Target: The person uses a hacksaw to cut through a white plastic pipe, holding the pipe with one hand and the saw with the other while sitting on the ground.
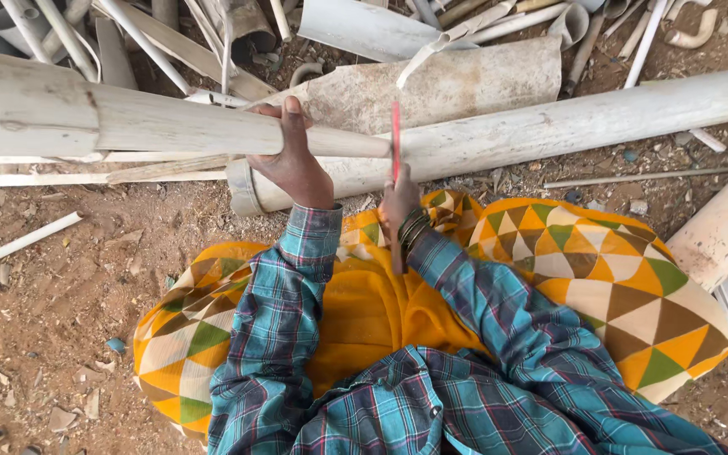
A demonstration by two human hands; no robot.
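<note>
Camera: worn on the person's head.
Facing: steeply downward and forward.
Nearness: close, arm's reach, over lap and ground.
Views: just one.

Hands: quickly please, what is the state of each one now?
Left hand: closed around the long pale pipe.
Right hand: closed on a thin red blade, held upright.

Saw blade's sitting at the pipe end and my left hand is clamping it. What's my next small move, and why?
Probably draw the red saw blade in a short stroke across the pale pipe. The right hand holds it upright at the pipe's end, while the left hand grips the pipe beside it, steadying it.
</note>
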